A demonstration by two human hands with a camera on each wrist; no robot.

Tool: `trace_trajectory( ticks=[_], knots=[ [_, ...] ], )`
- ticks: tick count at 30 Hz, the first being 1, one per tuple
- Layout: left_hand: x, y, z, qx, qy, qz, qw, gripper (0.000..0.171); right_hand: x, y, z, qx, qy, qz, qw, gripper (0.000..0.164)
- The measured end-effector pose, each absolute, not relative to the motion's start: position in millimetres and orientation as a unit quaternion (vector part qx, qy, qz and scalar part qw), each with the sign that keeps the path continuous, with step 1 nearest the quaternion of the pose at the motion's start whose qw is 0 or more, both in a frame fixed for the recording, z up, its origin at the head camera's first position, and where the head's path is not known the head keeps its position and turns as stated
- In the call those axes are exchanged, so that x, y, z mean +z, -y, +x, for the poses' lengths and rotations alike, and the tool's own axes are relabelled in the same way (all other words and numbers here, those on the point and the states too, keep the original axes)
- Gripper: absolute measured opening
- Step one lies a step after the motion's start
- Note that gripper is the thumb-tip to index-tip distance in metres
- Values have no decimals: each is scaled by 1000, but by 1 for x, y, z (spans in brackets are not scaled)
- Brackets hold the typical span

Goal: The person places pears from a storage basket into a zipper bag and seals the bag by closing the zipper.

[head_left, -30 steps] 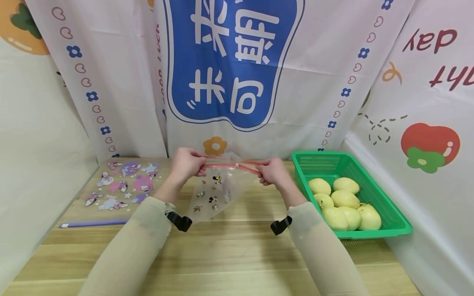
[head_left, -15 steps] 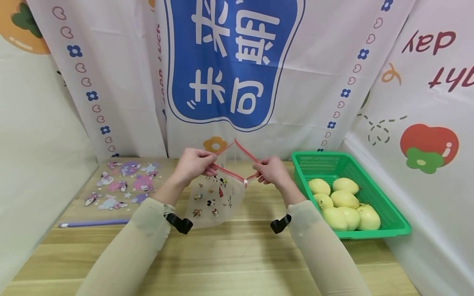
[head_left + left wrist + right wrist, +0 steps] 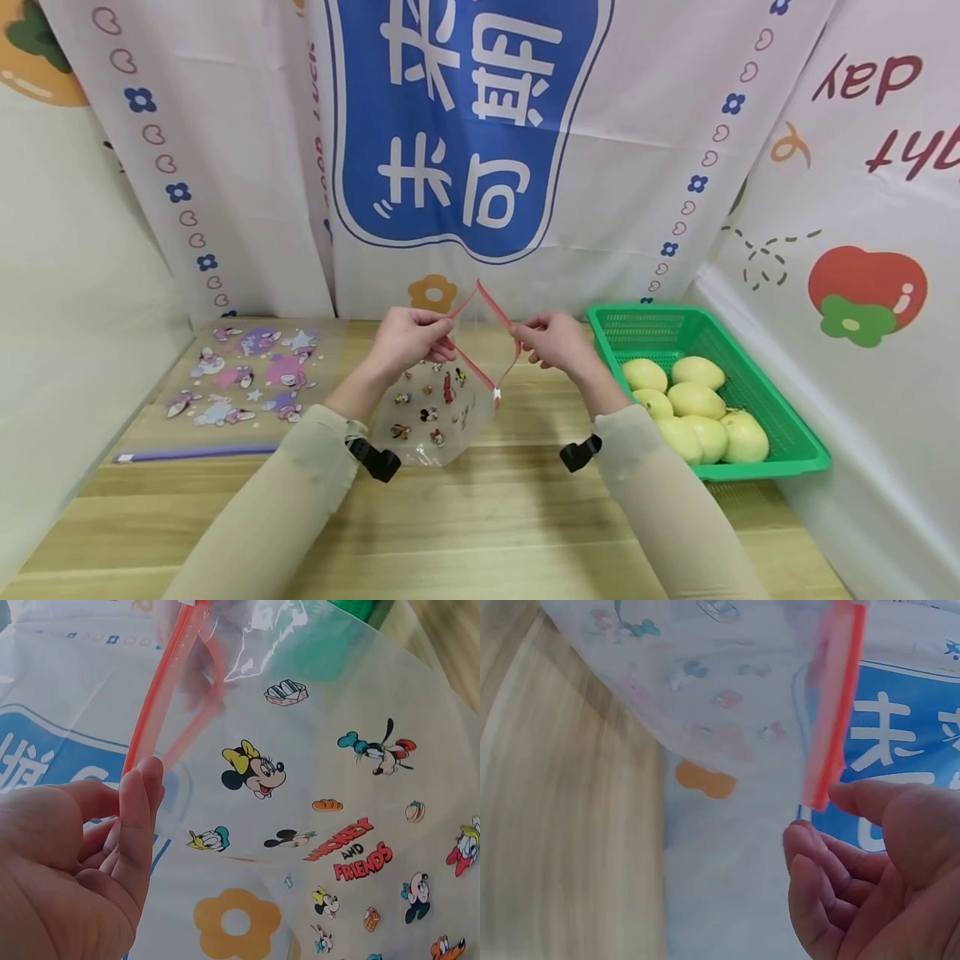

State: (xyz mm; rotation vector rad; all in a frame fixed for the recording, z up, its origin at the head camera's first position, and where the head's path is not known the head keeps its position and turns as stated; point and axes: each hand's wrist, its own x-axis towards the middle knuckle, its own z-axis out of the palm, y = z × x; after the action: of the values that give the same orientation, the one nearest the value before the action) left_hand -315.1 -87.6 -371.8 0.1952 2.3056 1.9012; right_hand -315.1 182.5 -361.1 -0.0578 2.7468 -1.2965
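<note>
A clear slider zip bag point(image 3: 427, 417) with red zip strips and cartoon prints hangs over the table, its mouth spread in a diamond shape. At the left side of the mouth, my left hand point(image 3: 408, 340) pinches the red strip between thumb and fingers. My right hand point(image 3: 557, 343) holds the opposite side. In the right wrist view, the right thumb point(image 3: 862, 796) touches the end of the red strip point(image 3: 836, 712), and the other fingers curl just below. The white slider point(image 3: 497, 393) sits at the mouth's near corner. Only printed figures show on the bag point(image 3: 352, 787) in the left wrist view.
A green basket point(image 3: 795, 454) with several pale yellow-green melons point(image 3: 697, 400) stands on the right. Another clear printed bag point(image 3: 247, 375) with a purple zip strip point(image 3: 202, 452) lies flat on the left. Printed cloth point(image 3: 517, 275) hangs behind the wooden table point(image 3: 480, 533).
The bag's mouth has gone from a narrow slit to a wide diamond. The slider corner has dropped toward me, and my left hand has shifted slightly right. The basket stays put.
</note>
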Motion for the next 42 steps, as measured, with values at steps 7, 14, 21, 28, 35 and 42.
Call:
trace_trajectory(
  ticks=[7, 14, 21, 28, 35, 42],
  knots=[
    [-370, 86, -314, 633, -768, 61, 77, 32, -329, -219, -315, -346, -937, -41, 21, 51],
    [-369, 86, -312, 631, -769, 61, 76, 32, -311, -278, -319, -277, -959, -40, 30, 65],
    [-369, 86, -311, 631, -769, 61, 78, 33, -320, -337, -325, -237, -965, -108, 31, 76],
    [-371, 87, -313, 629, -770, 63, 79, 34, -335, -367, -328, -242, -960, -113, 84, 84],
    [-372, 90, -313, 630, -770, 64, 80, 34, -350, -385, -330, -217, -959, -94, 153, 90],
    [-372, 92, -312, 635, -765, 60, 88, 34, -360, -390, -332, -189, -952, -87, 224, 90]
  ],
)
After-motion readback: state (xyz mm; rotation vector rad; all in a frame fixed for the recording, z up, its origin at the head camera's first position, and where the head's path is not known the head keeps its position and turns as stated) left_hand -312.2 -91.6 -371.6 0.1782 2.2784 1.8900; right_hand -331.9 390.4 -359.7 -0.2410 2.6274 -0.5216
